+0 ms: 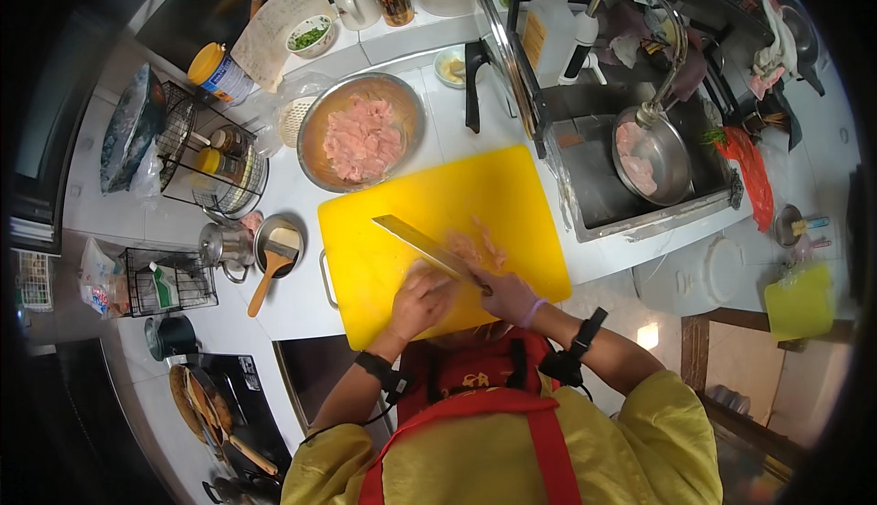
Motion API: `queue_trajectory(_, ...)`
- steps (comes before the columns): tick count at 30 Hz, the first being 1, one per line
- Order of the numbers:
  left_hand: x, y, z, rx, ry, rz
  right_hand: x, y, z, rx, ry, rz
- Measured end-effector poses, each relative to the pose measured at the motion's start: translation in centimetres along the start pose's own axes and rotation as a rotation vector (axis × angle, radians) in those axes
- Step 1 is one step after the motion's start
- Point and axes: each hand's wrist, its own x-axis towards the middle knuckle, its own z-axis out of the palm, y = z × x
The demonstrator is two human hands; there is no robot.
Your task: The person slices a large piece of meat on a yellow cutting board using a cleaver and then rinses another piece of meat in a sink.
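Observation:
My right hand (pixel 505 296) grips the handle of a wide-bladed kitchen knife (pixel 418 243), whose blade points up and left over a yellow cutting board (pixel 384 279). Beside the blade my left hand (pixel 423 299) presses on a piece of pale raw meat, partly hidden under the fingers and blurred. Thin cut pieces of raw meat (pixel 479 245) lie on the board just beyond the knife. Behind the board stands a metal bowl (pixel 312 138) holding a heap of sliced raw meat (pixel 363 136).
At the right, a metal bowl with raw meat (pixel 638 152) sits in the sink (pixel 589 193) under a faucet (pixel 584 39). Left of the board are a small pot (pixel 299 227) with a wooden-handled brush (pixel 264 286) and wire racks. A pan lid (pixel 503 46) stands upright behind.

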Motion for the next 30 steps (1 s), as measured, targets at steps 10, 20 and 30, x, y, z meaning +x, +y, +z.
queue_trajectory(10, 7.9, 5.1, -7.6, -0.289, -0.175, -0.505, -6.2, -0.4, -5.7, -0.658, 0.010, -0.143)
queue_trajectory(20, 12.0, 1.8, 6.1, 0.217, -0.557, 0.144, -7.2, 0.6, -5.6, -0.844, -0.011, -0.264)
queue_trajectory(30, 10.8, -5.9, -1.2, -0.117, -0.117, -0.426, -10.7, 3.5, -8.5, -0.479, 0.077, -0.264)
